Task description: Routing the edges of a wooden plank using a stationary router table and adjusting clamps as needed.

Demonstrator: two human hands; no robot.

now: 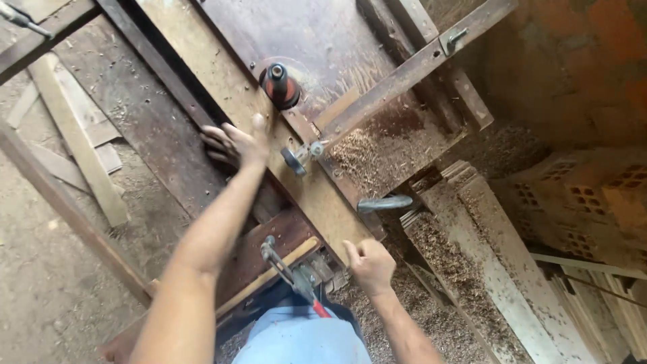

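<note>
- Two hands are at work on a wooden machine worktop [168, 128]: the left hand [236, 143], centre-left of the frame, presses flat with fingers spread on a pale wooden board [232, 91] that runs diagonally across the middle.
- The right hand [368, 264], lower centre, is curled loosely at the near end of that board; whether it grips the edge I cannot tell.
- The step looks like feeding or steadying the board beside the dark cutter spindle [279, 85], which stands just above the left hand.
- Any further push calls for keeping the thumb, near the spindle, well clear of it.
- A metal fence bar [404, 71] crosses the upper right, with sawdust [377, 152] heaped below it.
</note>
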